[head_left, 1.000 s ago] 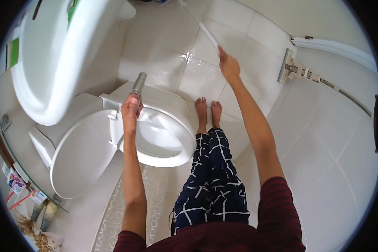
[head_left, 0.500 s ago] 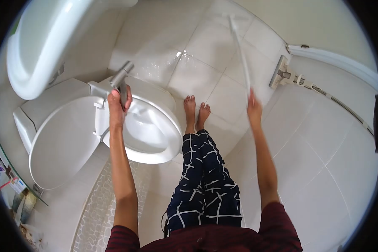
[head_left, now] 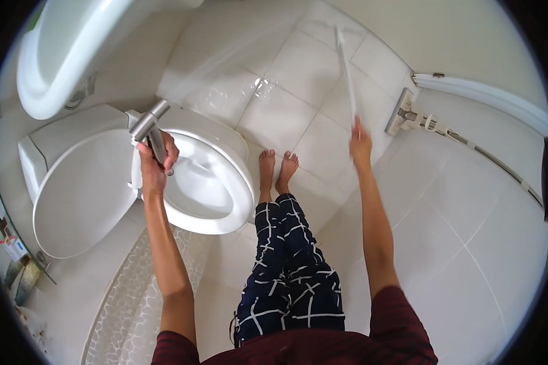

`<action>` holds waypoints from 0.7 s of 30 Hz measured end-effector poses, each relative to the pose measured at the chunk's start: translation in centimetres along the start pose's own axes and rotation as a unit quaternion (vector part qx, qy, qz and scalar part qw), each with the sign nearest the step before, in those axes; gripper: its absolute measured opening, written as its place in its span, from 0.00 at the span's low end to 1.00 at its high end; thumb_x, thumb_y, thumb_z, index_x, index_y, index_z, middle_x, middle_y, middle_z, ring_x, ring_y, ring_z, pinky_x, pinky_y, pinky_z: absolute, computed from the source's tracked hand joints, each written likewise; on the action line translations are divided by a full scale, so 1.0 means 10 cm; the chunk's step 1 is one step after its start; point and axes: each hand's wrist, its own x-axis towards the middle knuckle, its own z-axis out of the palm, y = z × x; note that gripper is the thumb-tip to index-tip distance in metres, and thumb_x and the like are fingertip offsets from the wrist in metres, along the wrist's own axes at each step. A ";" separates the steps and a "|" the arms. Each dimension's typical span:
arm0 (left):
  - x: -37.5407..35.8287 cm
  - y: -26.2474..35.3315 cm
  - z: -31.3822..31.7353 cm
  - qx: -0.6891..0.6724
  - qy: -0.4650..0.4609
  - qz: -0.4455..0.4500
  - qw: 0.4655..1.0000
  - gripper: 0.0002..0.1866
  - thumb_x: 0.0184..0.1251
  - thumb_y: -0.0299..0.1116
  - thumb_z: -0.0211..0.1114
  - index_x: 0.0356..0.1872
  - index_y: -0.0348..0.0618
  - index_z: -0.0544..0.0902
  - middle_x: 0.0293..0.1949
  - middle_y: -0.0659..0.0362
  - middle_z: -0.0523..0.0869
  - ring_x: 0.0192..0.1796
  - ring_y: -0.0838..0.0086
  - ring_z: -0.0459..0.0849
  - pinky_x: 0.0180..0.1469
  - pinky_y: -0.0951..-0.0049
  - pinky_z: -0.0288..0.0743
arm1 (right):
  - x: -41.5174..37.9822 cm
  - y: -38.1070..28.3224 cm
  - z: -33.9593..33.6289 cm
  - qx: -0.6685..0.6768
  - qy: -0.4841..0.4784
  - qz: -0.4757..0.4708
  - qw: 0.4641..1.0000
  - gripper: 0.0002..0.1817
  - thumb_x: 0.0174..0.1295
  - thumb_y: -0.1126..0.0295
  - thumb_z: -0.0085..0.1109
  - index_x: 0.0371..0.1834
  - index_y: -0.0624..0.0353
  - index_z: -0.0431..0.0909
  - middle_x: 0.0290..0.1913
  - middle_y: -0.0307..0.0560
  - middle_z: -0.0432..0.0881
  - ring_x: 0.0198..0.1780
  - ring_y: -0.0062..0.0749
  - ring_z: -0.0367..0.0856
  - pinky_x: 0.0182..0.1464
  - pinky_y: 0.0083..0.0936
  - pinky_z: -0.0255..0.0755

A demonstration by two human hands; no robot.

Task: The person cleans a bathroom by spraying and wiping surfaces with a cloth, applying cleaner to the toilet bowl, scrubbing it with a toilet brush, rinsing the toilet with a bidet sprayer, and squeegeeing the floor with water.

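Note:
My left hand (head_left: 154,167) is closed around a metal bidet sprayer (head_left: 150,120), held above the near side of the toilet bowl (head_left: 242,204). A thin stream of water (head_left: 225,58) fans out from its nozzle toward the far floor tiles. In my right hand (head_left: 360,146), the fingers wrap the near end of a long white stick-handled cleaning tool (head_left: 347,73). Its far end reaches the tiled floor (head_left: 292,85) near the wall; the pale head there is too blurred to make out its kind.
The toilet lid (head_left: 85,194) is raised, with a white washbasin (head_left: 39,97) beyond. A flat-headed mop (head_left: 402,112) leans along the right wall. A pebble-patterned curtain (head_left: 125,310) hangs at lower left. My bare feet (head_left: 277,169) stand on tiles that shine wet farther off.
A water stream now shows from the sprayer. My left hand has shifted left and slightly down in view; my right hand has moved slightly left and up with the white tool.

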 end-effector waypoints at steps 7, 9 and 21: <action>0.00 -0.17 0.09 0.045 -0.024 -0.039 0.998 0.36 0.53 0.73 0.39 0.16 0.44 0.65 0.08 0.68 0.58 0.11 0.86 0.54 0.13 0.84 0.45 | -1.23 1.16 0.27 -0.119 0.000 -0.078 0.990 0.26 0.65 0.66 0.41 0.67 0.45 0.52 0.27 0.56 0.76 0.24 0.46 0.71 0.27 0.37 0.65; -0.03 -0.14 0.13 0.059 -0.032 -0.083 0.994 0.37 0.50 0.74 0.41 0.14 0.44 0.66 0.07 0.69 0.59 0.11 0.87 0.55 0.12 0.83 0.43 | -1.99 0.93 -0.31 -0.045 -0.047 0.038 0.997 0.22 0.66 0.63 0.41 0.64 0.46 0.59 0.24 0.48 0.75 0.20 0.30 0.67 0.24 0.28 0.63; -0.07 -0.03 -0.18 -0.113 0.004 0.006 0.994 0.34 0.53 0.73 0.36 0.21 0.48 0.64 0.07 0.69 0.60 0.08 0.85 0.53 0.19 0.81 0.54 | -0.45 1.00 0.10 -0.177 0.032 -0.026 0.983 0.24 0.64 0.67 0.43 0.64 0.44 0.58 0.26 0.59 0.74 0.24 0.51 0.72 0.26 0.41 0.65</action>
